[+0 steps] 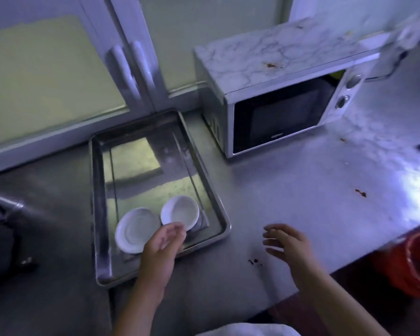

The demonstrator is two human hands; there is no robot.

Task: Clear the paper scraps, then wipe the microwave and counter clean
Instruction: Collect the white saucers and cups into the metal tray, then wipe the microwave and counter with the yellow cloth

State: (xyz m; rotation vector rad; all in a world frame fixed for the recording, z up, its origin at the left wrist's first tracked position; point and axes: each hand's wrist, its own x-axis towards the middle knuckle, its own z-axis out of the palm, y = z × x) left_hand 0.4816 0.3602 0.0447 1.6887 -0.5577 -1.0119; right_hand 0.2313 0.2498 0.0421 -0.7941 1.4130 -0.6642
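**Both Hands Empty Over a Stained Steel Counter**

The left hand (164,241) reached forward from the near edge, its forearm crossing the near rim of the metal tray (100,214). Its fingers were loosely spread and slightly curled, holding nothing, with the fingertips over the near edges of two white dishes (136,229) that sat side by side in the near end of the tray. Motion blur made it impossible to tell whether the fingertips touched either dish.

The right hand (286,243) hovered low over the bare counter (289,185), to the right of the tray and apart from it. It was palm down, fingers spread wide and pointing left, also empty; the fingers were blurred.

The microwave (277,100) stood at the far right of the counter, just beside the tray's far right corner, door shut. Its marble-patterned top carried a brownish stain (273,65), and its far right corner was lost in blur. Dark reddish spots (254,261) lay on the counter just near the right hand, and more spots (360,193) lay further right, beside a bright glare that washed out the surface there.

A red bucket (412,263) sat below the counter's right edge, cut off by the frame. At the far left, dark objects were too dim to identify. No paper scraps could be made out with confidence.
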